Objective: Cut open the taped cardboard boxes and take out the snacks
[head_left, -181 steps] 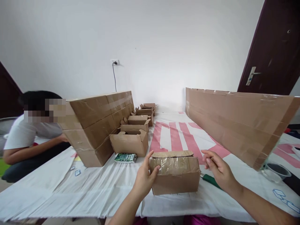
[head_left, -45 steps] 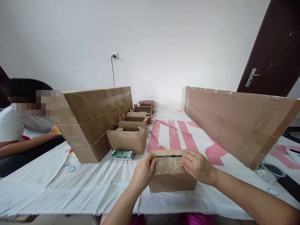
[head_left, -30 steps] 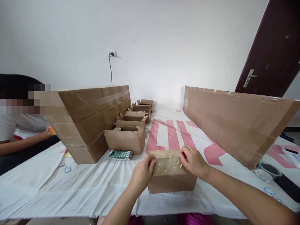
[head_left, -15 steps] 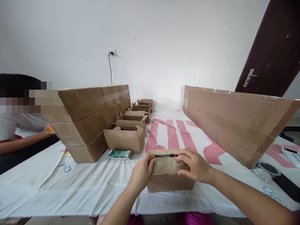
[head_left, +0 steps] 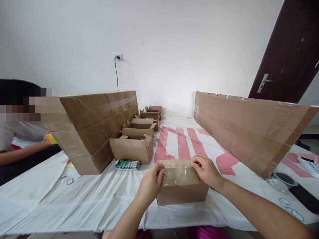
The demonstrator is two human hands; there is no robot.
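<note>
Centrally, on a white cloth with pink shapes (head_left: pixel 107 209), a small brown rectangular cardboard box (head_left: pixel 183 194) is set upright, its upper front covered with clear shiny tape (head_left: pixel 180 176). Its top left corner is held by the left hand (head_left: pixel 149 181), with the thumb pressed on the front and the fingers bent over the corner. At its top right edge the right hand (head_left: pixel 205 171) is placed, fingertips curled inward; whether the flap or tape is actually gripped by them cannot be told from this view.

Left of the box and slightly beyond it, a green-and-white printed carton (head_left: pixel 127 165) is laid flat. Behind that carton, to the far left of the box, a row of open brown cardboard boxes (head_left: pixel 132 148) is lined up alongside a tall wall of stacked brown cartons (head_left: pixel 93 131). To the far right of the box, a long brown cardboard panel (head_left: pixel 249 131) is stood on edge, with a round clear plastic container (head_left: pixel 282 182) placed near its closer end. Well left of the box, a yellow-orange object (head_left: pixel 52 138) is held by another person (head_left: pixel 25 132).
</note>
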